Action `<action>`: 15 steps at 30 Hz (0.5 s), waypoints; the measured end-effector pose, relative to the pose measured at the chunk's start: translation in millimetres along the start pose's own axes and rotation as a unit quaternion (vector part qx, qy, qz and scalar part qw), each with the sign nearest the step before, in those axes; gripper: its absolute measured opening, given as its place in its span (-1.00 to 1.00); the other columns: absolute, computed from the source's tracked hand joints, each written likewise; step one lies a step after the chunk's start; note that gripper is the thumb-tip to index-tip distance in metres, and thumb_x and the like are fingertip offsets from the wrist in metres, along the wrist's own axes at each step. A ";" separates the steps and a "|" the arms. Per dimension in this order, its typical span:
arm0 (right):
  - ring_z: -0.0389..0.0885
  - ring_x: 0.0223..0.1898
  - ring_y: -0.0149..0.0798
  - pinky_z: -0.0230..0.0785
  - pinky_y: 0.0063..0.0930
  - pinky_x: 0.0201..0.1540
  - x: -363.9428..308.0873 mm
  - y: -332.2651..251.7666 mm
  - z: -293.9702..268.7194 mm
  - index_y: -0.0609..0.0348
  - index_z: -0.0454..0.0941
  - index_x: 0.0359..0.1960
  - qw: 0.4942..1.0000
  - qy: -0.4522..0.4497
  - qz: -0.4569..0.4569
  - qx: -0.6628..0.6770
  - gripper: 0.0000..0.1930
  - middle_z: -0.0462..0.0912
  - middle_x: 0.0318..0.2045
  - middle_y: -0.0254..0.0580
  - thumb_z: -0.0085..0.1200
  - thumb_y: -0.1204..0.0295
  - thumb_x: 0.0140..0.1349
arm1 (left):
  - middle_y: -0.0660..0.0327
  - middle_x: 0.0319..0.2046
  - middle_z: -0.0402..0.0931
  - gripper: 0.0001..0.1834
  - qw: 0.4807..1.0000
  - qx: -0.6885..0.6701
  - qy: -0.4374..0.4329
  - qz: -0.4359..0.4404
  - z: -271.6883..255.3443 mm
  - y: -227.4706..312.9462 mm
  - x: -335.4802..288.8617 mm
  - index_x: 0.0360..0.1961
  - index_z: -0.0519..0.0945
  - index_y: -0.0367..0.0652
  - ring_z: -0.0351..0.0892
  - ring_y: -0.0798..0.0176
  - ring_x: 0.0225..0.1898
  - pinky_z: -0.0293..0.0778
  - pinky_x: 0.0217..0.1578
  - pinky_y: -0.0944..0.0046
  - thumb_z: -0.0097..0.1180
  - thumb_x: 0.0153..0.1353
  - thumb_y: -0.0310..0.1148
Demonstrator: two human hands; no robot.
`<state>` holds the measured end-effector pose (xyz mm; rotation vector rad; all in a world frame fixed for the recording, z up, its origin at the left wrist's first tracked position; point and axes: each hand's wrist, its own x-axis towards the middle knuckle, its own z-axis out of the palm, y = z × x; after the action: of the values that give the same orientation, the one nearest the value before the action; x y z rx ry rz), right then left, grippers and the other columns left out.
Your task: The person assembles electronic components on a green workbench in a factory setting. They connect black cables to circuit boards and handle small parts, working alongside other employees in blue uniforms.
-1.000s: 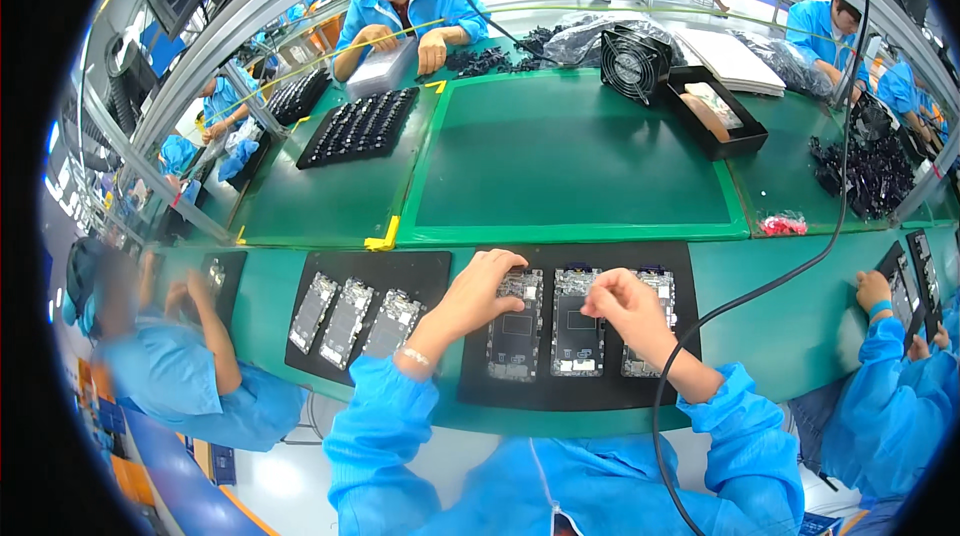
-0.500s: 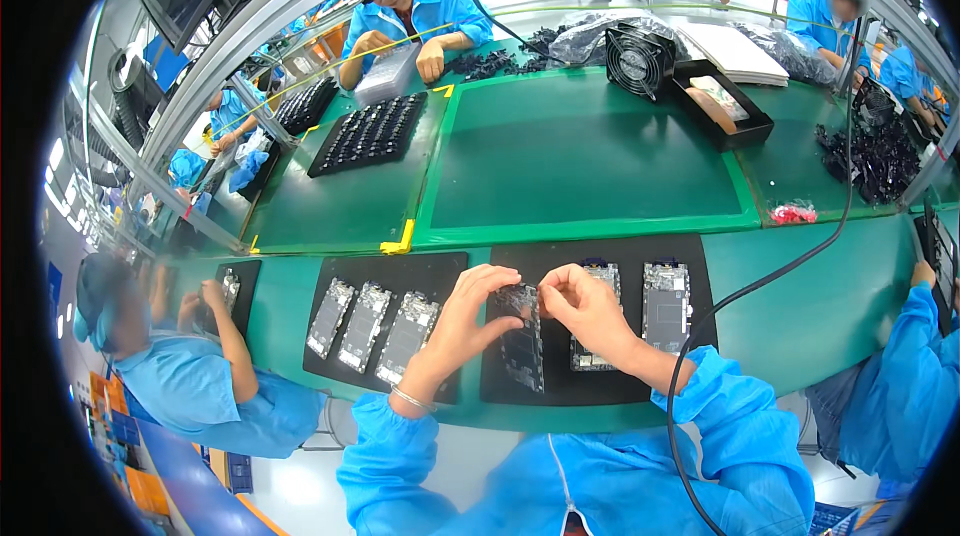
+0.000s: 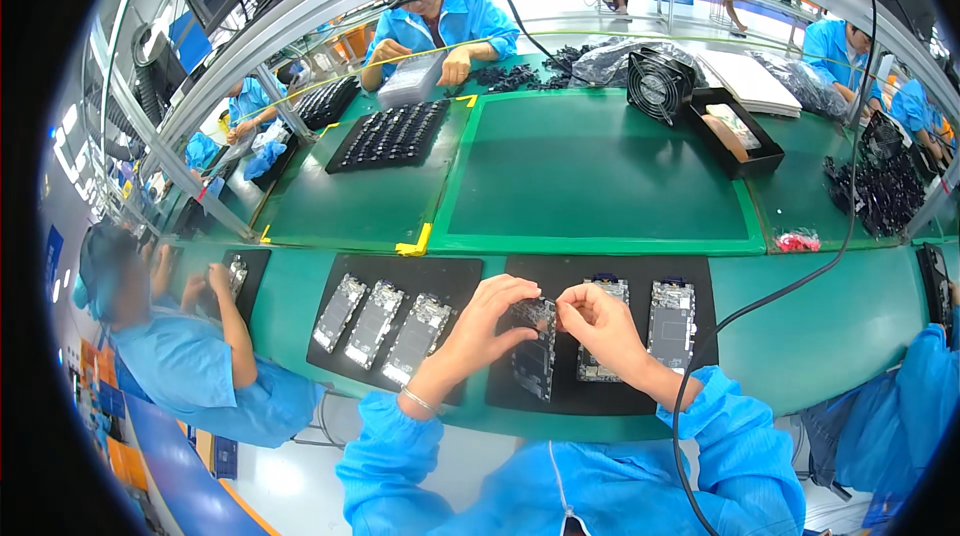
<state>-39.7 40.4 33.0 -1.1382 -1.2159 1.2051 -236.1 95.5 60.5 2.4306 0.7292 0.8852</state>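
My left hand (image 3: 487, 328) grips an opened phone (image 3: 533, 366) by its upper part, holding it tilted over the right black mat (image 3: 552, 274). Close to that phone's upper right edge, my right hand (image 3: 602, 329) has thumb and forefinger pinched together. Anything small between those fingertips is hidden. Another opened phone (image 3: 590, 364) lies partly covered by my right hand, and a further opened phone (image 3: 671, 321) lies at the mat's right side. Three more opened phones, a left one (image 3: 338, 314), a middle one (image 3: 374, 324) and a right one (image 3: 415, 341), rest on the left black mat (image 3: 400, 269).
A black cable (image 3: 775, 288) hangs across my right forearm. Beyond the mats are a tray of small black parts (image 3: 390, 136), a fan (image 3: 660, 86) and a black box (image 3: 768, 154). Co-workers sit left, right and opposite; a metal frame (image 3: 330, 11) spans above.
The view has shifted slightly, so the bench appears a little further right and lower. My left hand keeps its hold on the phone; my right fingers stay pinched by its upper edge.
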 end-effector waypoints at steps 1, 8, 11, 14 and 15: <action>0.59 -0.23 -0.44 0.44 -0.55 -0.16 0.0 -0.5 0.1 0.30 0.45 -0.17 1.000 -0.006 -0.001 -0.001 -0.80 0.59 -0.28 -0.25 0.01 0.42 0.26 | 0.17 0.00 0.45 -0.38 1.000 0.003 -0.001 0.004 -0.3 0.2 -1.0 -0.02 0.49 -0.12 0.35 0.05 0.10 0.29 0.12 0.11 0.40 -0.22 -0.46; 0.62 -0.26 -0.34 0.50 -0.52 -0.19 4.8 7.7 -20.0 0.29 0.39 -0.20 0.984 -0.008 0.038 0.174 -0.87 0.54 -0.33 -0.21 -0.07 0.48 0.30 | 0.16 -0.02 0.46 -0.40 1.000 0.008 -0.018 0.023 -0.7 -0.6 7.1 -0.03 0.48 -0.13 0.36 0.02 0.09 0.30 0.10 0.09 0.38 -0.21 -0.48; 0.61 -0.29 -0.36 0.50 -0.52 -0.19 -5.2 11.7 -46.9 0.29 0.40 -0.21 0.989 0.019 0.012 0.144 -0.86 0.54 -0.35 -0.22 -0.04 0.46 0.30 | 0.15 -0.03 0.46 -0.40 0.997 0.038 -0.059 -0.026 11.0 -14.1 29.1 -0.02 0.48 -0.13 0.37 0.02 0.05 0.32 0.07 0.13 0.37 -0.19 -0.43; 0.57 -0.35 -0.44 0.47 -0.54 -0.22 -10.8 8.9 -87.2 0.25 0.39 -0.22 0.996 0.063 0.017 0.062 -0.87 0.52 -0.39 -0.30 -0.04 0.45 0.30 | 0.14 -0.04 0.46 -0.37 0.987 0.058 -0.132 -0.065 27.0 -40.7 34.7 0.00 0.47 -0.13 0.37 0.01 0.02 0.33 0.05 0.14 0.38 -0.20 -0.37; 0.56 -0.36 -0.46 0.47 -0.55 -0.23 -13.5 11.1 -108.7 0.26 0.39 -0.23 0.995 0.101 0.007 0.019 -0.87 0.52 -0.41 -0.31 -0.02 0.45 0.29 | 0.13 -0.04 0.45 -0.36 0.985 0.053 -0.148 -0.073 34.1 -54.7 31.7 0.01 0.47 -0.13 0.36 0.01 0.02 0.32 0.06 0.14 0.38 -0.20 -0.36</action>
<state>68.7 29.5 17.2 -1.2108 -1.0286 1.0912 -209.6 148.6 20.0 2.4873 0.8459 0.4252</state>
